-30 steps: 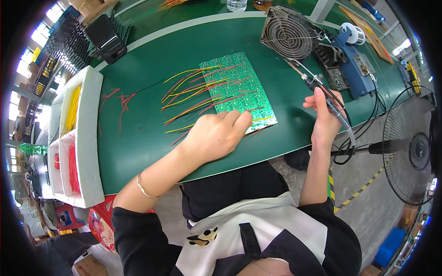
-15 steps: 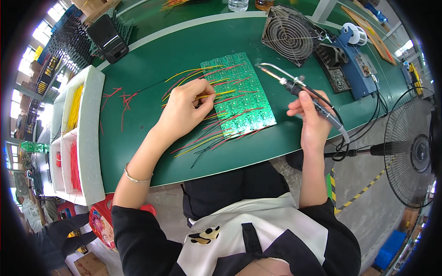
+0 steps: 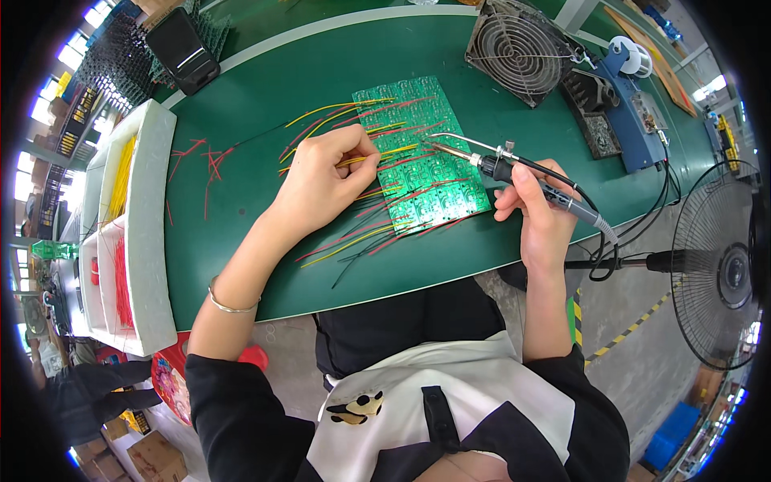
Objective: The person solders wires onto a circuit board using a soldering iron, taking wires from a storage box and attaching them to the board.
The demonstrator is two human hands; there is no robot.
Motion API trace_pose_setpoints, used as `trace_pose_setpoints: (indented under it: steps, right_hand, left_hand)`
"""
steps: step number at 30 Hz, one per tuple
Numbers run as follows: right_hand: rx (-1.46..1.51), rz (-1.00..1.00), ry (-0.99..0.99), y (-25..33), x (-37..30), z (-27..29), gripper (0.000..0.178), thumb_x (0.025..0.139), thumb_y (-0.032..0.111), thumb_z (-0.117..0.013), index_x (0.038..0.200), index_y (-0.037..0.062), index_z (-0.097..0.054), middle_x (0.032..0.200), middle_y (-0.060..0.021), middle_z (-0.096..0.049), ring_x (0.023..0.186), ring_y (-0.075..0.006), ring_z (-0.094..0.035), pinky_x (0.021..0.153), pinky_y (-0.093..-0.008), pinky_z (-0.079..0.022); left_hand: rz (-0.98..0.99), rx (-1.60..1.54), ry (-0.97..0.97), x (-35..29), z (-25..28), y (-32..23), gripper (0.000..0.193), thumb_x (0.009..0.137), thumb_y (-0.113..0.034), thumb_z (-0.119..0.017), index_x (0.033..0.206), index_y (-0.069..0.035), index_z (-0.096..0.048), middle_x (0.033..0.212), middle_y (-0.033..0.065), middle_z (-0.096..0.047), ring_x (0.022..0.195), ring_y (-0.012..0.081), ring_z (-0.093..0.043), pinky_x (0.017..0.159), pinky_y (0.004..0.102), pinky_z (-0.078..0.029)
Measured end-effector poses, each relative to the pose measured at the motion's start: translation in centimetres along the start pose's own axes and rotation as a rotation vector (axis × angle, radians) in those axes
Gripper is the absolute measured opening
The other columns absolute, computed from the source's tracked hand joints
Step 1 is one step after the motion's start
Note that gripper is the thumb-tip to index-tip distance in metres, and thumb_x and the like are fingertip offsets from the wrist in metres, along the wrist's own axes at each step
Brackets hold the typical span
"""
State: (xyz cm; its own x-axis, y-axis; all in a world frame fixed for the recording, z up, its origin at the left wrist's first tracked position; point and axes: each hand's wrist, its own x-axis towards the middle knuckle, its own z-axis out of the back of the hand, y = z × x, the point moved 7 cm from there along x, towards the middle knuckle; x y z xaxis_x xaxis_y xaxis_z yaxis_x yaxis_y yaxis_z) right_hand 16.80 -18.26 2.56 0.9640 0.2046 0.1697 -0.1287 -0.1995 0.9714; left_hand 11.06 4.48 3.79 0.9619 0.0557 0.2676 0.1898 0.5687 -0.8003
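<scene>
A green panel of circuit boards lies on the bench in front of me, with red, yellow and black wires across it, many sticking out past its left edge. My left hand is over that edge, thumb and forefinger pinched on a yellow wire that reaches onto the panel. My right hand grips a soldering iron like a pen. A thin curved metal tube is clamped along the iron. The iron's tip is over the panel, close to the yellow wire's end; whether they touch I cannot tell.
Left stands a white foam box with yellow and red wires. Loose red wires lie beside it. Behind the panel are a square fan and a blue soldering station with a solder spool. A round fan stands right.
My right hand has brought the soldering iron left and down, its tip from beyond the panel's right edge to over the panel. My left hand keeps its pinch. The whole view has shifted slightly.
</scene>
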Motion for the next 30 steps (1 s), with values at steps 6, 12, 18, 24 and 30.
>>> trace_pose_setpoints:
  steps: [6, 12, 18, 24, 30]
  right_hand:
    - [0.006, -0.006, 0.02, -0.12, 0.08, -0.01, 0.016, 0.082, 0.011, -0.062, 0.076, -0.0013, -0.054, 0.056, -0.0113, -0.058, 0.044, -0.0144, -0.055, 0.048, -0.0234, -0.045]
    - [0.004, -0.014, 0.03, -0.18, 0.0, -0.07, 0.016, 0.082, 0.012, -0.061, 0.075, -0.0004, -0.054, 0.055, -0.0107, -0.057, 0.043, -0.014, -0.054, 0.051, -0.0244, -0.047]
    - [-0.002, -0.003, 0.046, -0.12, 0.01, -0.2, 0.016, 0.082, 0.011, -0.061, 0.075, 0.0, -0.053, 0.054, -0.0101, -0.057, 0.043, -0.0135, -0.054, 0.053, -0.0246, -0.048]
    - [-0.015, 0.005, 0.042, -0.09, 0.01, -0.21, 0.016, 0.082, 0.011, -0.061, 0.075, -0.0005, -0.053, 0.054, -0.0096, -0.056, 0.043, -0.0132, -0.054, 0.049, -0.0237, -0.046]
    - [-0.043, 0.033, 0.06, 0.14, -0.35, -0.22, 0.016, 0.082, 0.011, -0.062, 0.076, -0.0013, -0.053, 0.055, -0.0098, -0.057, 0.044, -0.0126, -0.054, 0.048, -0.0242, -0.046]
  left_hand:
    - [0.003, 0.033, 0.017, 0.04, 0.09, -0.14, 0.009, 0.079, -0.002, -0.056, 0.073, 0.003, -0.052, 0.064, 0.0019, -0.051, 0.056, 0.0032, -0.038, 0.047, 0.0192, -0.031]
    - [-0.013, 0.033, 0.013, 0.0, 0.07, -0.19, 0.008, 0.078, -0.001, -0.057, 0.073, 0.003, -0.052, 0.063, 0.0021, -0.051, 0.055, 0.0035, -0.038, 0.046, 0.0196, -0.031]
    - [-0.053, 0.083, 0.001, -0.03, 0.13, -0.4, 0.007, 0.077, 0.0, -0.057, 0.072, 0.003, -0.053, 0.063, 0.0026, -0.052, 0.052, 0.0044, -0.037, 0.045, 0.0204, -0.031]
    - [-0.058, 0.092, 0.004, 0.02, 0.16, -0.55, 0.007, 0.076, 0.001, -0.057, 0.072, 0.003, -0.053, 0.063, 0.0026, -0.051, 0.052, 0.0044, -0.036, 0.045, 0.0208, -0.03]
    - [-0.059, 0.094, 0.015, -0.19, 0.06, -0.66, 0.006, 0.077, 0.001, -0.057, 0.073, 0.003, -0.053, 0.064, 0.0026, -0.051, 0.053, 0.0044, -0.038, 0.045, 0.0204, -0.032]
